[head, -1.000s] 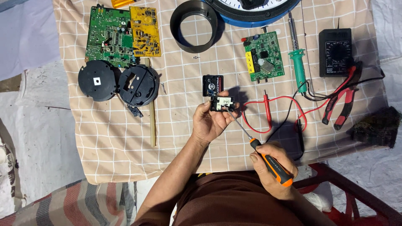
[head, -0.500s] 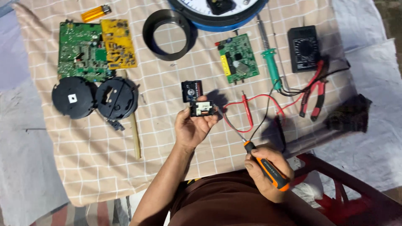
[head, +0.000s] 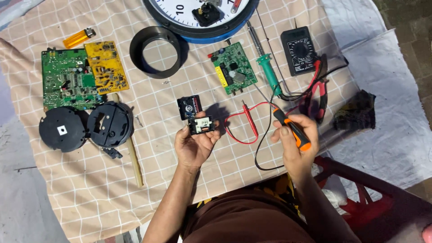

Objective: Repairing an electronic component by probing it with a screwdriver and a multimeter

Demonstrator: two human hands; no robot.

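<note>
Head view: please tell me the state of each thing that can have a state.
Left hand: holds small black clock module, open side up.
Right hand: grips orange-handled screwdriver.
Round white wall clock: lying flat.
Green soldering iron: lying untouched.
Red pliers: lying, jaws hidden.

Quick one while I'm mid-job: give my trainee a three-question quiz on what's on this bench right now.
1. True or false: the left hand holds a small black clock movement above the checked cloth.
2. What does the right hand have in its grip?
A. the green soldering iron
B. an orange-and-black screwdriver
C. the red pliers
3. Fill in: the orange lighter lies at the cloth's far ____ corner.

Key:
1. True.
2. B, the screwdriver; the soldering iron and pliers lie untouched on the cloth.
3. Left.
</note>
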